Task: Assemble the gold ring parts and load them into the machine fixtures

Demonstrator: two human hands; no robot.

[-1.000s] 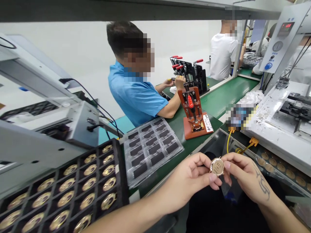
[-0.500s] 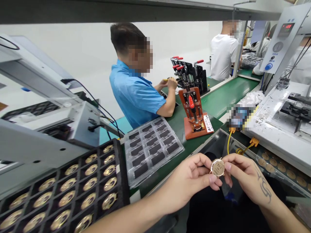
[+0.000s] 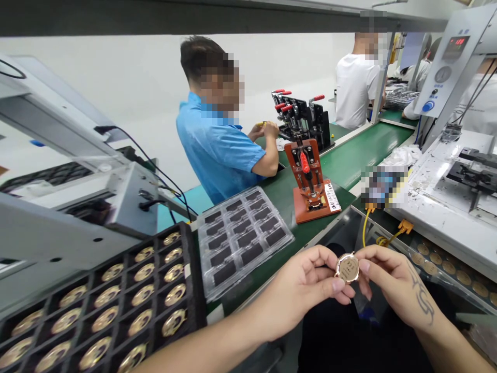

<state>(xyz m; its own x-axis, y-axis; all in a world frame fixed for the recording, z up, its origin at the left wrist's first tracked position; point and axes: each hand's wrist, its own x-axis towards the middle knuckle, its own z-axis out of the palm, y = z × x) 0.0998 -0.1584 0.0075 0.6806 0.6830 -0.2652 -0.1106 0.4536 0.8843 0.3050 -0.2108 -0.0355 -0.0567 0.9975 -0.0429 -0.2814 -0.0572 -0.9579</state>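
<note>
Head view: 1 gold watch case [image 3: 347, 268] held in the air off the near edge of the green table [image 3: 281, 197], above the person's dark-clothed lap; printed back turned toward the camera, "CE" mark legible, remaining print too small to read. Left hand [image 3: 305, 285]: thumb and index finger drawn narrow on the case's left rim, other fingers curled beneath. Right hand [image 3: 392, 282]: thumb and index finger pinching the right rim; dark tattoo near the wrist. Both hands share the same piece. Red-brown clamp fixture [image 3: 311, 178] stands upright near the table's near edge, close to its right corner; red handle [image 3: 305, 163] points downward, handwritten white label [image 3: 332, 197] on the base's right side. Left of it, along the same edge, clear plastic tray [image 3: 248, 272], dark inserts in its compartments. Just beside that tray's left edge, black compartment tray [image 3: 194, 290] with rows of gold watch cases [image 3: 143, 295], 1 per visible filled cell. Toward the table's far side, black clamps with red levers [image 3: 303, 119]; beside them, a co-worker in a blue shirt [image 3: 221, 150] holding a small yellow-and-dark item, details unclear. Right: grey machine [image 3: 442, 67] with lit red display; gold discs [image 3: 448, 267] under clear film below its white base.
</note>
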